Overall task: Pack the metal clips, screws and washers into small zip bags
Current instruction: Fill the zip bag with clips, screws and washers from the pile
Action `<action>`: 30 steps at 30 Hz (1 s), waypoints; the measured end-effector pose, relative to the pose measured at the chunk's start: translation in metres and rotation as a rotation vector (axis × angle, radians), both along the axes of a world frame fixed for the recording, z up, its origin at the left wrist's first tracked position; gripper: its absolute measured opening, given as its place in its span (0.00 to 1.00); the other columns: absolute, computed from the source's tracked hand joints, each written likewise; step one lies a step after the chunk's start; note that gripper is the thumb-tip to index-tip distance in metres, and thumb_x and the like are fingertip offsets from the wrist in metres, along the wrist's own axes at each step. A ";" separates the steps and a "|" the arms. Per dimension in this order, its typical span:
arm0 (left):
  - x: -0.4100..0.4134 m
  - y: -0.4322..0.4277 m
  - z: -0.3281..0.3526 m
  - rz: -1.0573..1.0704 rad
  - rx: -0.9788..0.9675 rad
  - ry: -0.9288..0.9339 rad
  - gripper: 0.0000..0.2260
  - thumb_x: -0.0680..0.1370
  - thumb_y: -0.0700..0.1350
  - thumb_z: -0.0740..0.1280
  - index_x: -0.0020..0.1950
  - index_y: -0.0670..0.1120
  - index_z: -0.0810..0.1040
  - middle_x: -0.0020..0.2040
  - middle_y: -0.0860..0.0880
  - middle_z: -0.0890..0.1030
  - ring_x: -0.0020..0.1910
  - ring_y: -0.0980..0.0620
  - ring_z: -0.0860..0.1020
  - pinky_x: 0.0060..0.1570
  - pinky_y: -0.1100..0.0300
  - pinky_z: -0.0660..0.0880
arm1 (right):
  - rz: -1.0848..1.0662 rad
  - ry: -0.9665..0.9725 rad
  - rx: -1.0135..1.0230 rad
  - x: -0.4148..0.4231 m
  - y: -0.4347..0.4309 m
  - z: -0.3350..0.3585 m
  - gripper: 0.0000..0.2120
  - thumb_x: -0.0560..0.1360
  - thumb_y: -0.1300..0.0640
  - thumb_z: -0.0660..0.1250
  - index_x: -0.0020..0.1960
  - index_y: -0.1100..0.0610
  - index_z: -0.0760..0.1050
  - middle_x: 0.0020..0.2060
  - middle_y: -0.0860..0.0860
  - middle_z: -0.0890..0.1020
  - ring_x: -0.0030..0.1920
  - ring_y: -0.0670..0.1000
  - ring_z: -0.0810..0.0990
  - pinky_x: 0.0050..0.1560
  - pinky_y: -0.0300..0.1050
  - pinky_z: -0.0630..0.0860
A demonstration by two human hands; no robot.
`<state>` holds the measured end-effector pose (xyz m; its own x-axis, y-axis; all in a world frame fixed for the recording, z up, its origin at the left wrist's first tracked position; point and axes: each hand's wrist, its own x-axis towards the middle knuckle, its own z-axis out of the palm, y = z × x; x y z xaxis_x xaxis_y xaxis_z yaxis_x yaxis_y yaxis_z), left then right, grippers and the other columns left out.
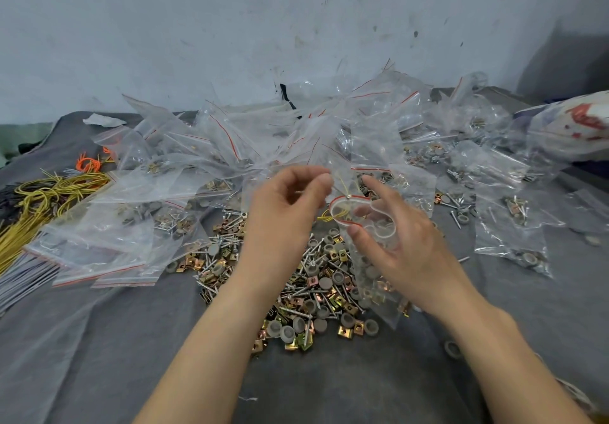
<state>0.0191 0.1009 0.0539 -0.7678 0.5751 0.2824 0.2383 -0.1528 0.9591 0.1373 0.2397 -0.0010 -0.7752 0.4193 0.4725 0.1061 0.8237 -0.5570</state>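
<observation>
Above the loose heap of silver screws, brass-coloured metal clips and grey round washers (pixel 309 292) on the grey cloth (pixel 99 341), both hands meet at one small clear zip bag with a red-striped mouth (pixel 375 278). The right hand (pixel 408 239) grips this bag by its rim, thumb below and fingers behind, so that the mouth is held spread in a rounded opening facing up and to the left. The bag's long axis runs from that mouth down and to the right, and a few washers and clips already lie in its bottom.

The left hand (pixel 286 203) is just beside the opening, up and to its left, and nearer to it than to the heap. Its fingers are curled, with thumb and forefinger drawn together on the upper end of a thin yellow strand (pixel 342 189), which it appears to pinch, though the fingertips are blurred. The strand slants down and right, with its lower end at the red rim.

The coming move probably depends on this alignment: the strand needs only a short travel down and right along its own length to enter the opening.

Behind the hands is a mound of filled clear zip bags (pixel 230 146), and a bundle of yellow ties (pixel 49 193) lies far left.
</observation>
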 end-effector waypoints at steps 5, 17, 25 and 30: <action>0.009 0.008 0.001 -0.067 -0.153 0.260 0.03 0.79 0.49 0.69 0.51 0.55 0.82 0.43 0.61 0.83 0.41 0.65 0.79 0.41 0.72 0.73 | -0.003 0.006 -0.003 0.000 0.001 -0.001 0.32 0.77 0.32 0.58 0.77 0.40 0.56 0.57 0.43 0.82 0.62 0.49 0.79 0.65 0.58 0.74; -0.019 -0.010 -0.014 -0.006 -0.272 0.243 0.04 0.81 0.49 0.65 0.51 0.52 0.80 0.40 0.56 0.82 0.38 0.64 0.78 0.38 0.70 0.73 | -0.031 -0.008 0.000 0.002 0.001 0.000 0.32 0.76 0.32 0.57 0.77 0.38 0.55 0.58 0.41 0.81 0.63 0.48 0.77 0.66 0.49 0.70; -0.029 -0.026 -0.031 -0.042 -0.543 0.376 0.08 0.82 0.50 0.63 0.56 0.52 0.79 0.44 0.57 0.81 0.42 0.63 0.77 0.41 0.69 0.73 | -0.040 0.073 -0.091 0.002 0.004 0.000 0.32 0.74 0.28 0.58 0.76 0.35 0.58 0.53 0.27 0.78 0.62 0.38 0.75 0.61 0.40 0.70; -0.020 -0.032 -0.037 -0.309 -0.908 0.652 0.21 0.78 0.63 0.62 0.69 0.58 0.71 0.65 0.57 0.74 0.65 0.57 0.70 0.67 0.54 0.68 | -0.041 0.219 -0.221 0.003 0.004 0.007 0.29 0.74 0.30 0.63 0.73 0.33 0.62 0.56 0.23 0.76 0.59 0.26 0.74 0.51 0.20 0.69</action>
<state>-0.0010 0.0693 0.0165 -0.4197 0.9068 -0.0400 0.8004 0.3905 0.4548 0.1406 0.2436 0.0064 -0.6453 0.5596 0.5200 -0.0052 0.6774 -0.7356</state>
